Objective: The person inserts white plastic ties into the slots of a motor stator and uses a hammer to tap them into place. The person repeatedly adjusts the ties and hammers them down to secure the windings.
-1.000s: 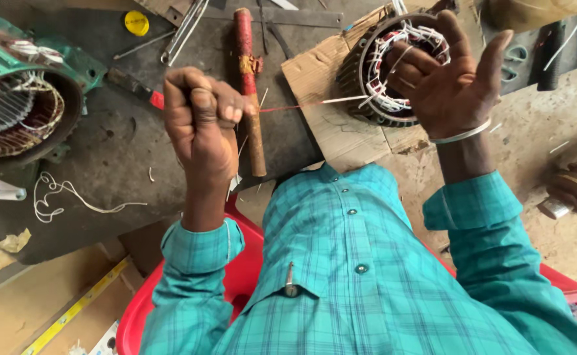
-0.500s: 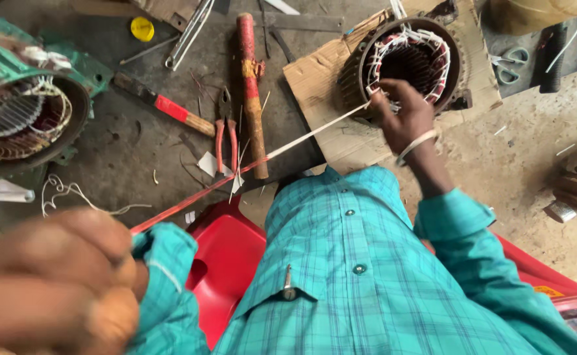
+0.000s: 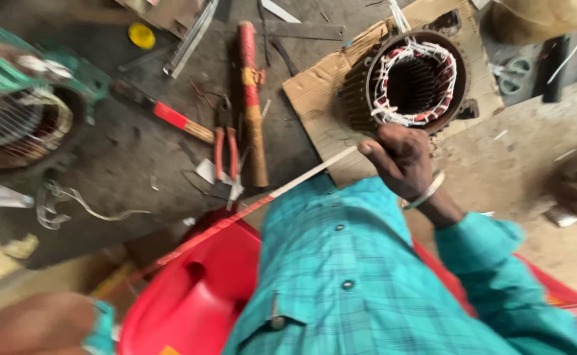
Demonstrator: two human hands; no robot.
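Right hand (image 3: pixel 400 161) pinches thin, flexible tape (image 3: pixel 288 187) beside the heavy stator (image 3: pixel 410 82); left hand (image 3: pixel 32 325) blurred, grip indeterminable.

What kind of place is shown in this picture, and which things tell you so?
Probably a small motor repair or rewinding workshop. A round metal motor stator with red and white windings sits on cardboard, a green finned motor housing stands at the side, and red-handled pliers lie on the dirty grey floor.

Red-handled pliers (image 3: pixel 226 154), yellow cap (image 3: pixel 142 35) — green motor (image 3: pixel 19 105) left.
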